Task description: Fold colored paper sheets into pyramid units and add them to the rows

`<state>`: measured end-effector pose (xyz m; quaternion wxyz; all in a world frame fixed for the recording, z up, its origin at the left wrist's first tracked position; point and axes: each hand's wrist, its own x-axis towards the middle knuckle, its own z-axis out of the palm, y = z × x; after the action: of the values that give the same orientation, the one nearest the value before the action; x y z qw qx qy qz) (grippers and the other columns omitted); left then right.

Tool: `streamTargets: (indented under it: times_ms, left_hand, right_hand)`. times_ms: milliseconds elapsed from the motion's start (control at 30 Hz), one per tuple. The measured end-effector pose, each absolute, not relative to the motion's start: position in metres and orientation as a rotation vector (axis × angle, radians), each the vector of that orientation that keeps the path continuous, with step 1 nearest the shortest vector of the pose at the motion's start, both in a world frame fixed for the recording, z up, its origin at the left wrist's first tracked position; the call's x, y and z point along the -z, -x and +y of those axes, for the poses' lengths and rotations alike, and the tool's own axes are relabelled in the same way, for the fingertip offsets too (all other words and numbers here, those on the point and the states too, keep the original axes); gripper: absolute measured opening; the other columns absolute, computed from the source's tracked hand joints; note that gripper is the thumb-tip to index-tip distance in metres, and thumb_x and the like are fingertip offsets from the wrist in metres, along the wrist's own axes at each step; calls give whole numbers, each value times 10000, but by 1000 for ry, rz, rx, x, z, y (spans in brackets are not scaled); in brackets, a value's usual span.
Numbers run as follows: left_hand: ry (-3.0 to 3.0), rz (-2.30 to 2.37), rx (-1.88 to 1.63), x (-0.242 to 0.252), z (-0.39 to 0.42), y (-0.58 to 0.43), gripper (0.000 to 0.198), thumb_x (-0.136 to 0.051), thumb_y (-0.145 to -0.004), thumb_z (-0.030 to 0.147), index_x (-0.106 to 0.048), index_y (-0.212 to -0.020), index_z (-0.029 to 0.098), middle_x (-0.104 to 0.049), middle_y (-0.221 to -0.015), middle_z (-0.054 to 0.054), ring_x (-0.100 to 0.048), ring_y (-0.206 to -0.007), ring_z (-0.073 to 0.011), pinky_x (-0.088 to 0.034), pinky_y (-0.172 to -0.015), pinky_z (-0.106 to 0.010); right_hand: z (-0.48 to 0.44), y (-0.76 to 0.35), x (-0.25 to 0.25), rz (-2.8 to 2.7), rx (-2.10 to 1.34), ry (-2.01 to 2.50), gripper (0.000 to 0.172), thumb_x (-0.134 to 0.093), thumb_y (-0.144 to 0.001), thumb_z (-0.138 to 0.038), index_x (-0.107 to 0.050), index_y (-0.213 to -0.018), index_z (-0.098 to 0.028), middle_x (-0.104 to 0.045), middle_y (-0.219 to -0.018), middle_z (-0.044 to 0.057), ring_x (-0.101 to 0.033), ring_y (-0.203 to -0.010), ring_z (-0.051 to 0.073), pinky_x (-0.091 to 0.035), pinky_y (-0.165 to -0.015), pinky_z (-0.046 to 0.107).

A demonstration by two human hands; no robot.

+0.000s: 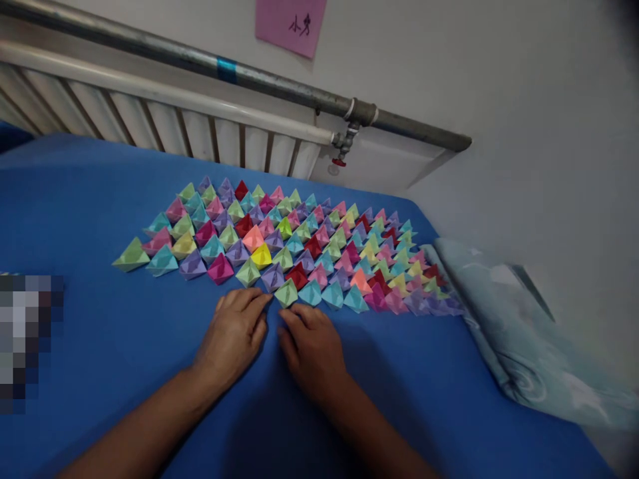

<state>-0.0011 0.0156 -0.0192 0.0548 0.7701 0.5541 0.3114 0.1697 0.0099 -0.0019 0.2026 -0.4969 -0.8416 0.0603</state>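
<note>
Several rows of small folded paper boats in many colours (299,246) lie on a blue cloth surface (100,199). My left hand (234,336) rests palm down on the cloth, its fingertips touching the front row near a light green boat (286,293). My right hand (312,349) lies just beside it, fingers curled down onto the cloth right below that same green boat. Neither hand lifts anything; the fingertips of both meet near the boat's base.
A white radiator (164,120) and a grey pipe with a red valve (344,143) run along the wall behind. A pale blue folded blanket (519,332) lies at the right edge. A pink note (289,23) hangs on the wall. A blurred patch (27,339) sits at left.
</note>
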Motion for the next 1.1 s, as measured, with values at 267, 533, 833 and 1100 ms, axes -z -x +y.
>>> streamTargets:
  times_ms: [267,533,833,1100]
  left_hand:
    - [-2396,1644,-1107,10,20,9,227,-486,-934,158,-683,-1046,168,-685,-1038,-97,-610,-971,-249,-504,-845,-425]
    - [-2494,1761,-1134,9,43,9,233,-536,-947,292,-708,-1074,199,-669,-997,-101,-586,-936,-262,-467,-801,-412]
    - [-2506,1741,-1020,4,52,0,214,-540,-934,289,-740,-890,225,-656,-918,-88,-557,-904,-270,-421,-773,-427]
    - [-2531,1794,-981,5,53,2,230,-548,-941,311,-730,-843,209,-642,-882,-81,-543,-875,-260,-399,-745,-402]
  right_hand:
    - [9,-168,0,-2374,-222,1453,281,-577,-918,-230,-663,-1182,-188,-669,-1098,91,-604,-964,236,-489,-849,380]
    - [8,-166,-3,-2354,-235,1474,250,-568,-921,-223,-678,-1143,-193,-673,-1091,84,-604,-968,227,-479,-858,371]
    - [8,-168,0,-2353,-210,1429,234,-574,-913,-227,-668,-1126,-204,-678,-1067,73,-597,-917,225,-471,-795,368]
    - [8,-168,1,-2345,-221,1407,234,-562,-922,-234,-661,-1130,-192,-672,-1076,76,-594,-930,220,-464,-814,364]
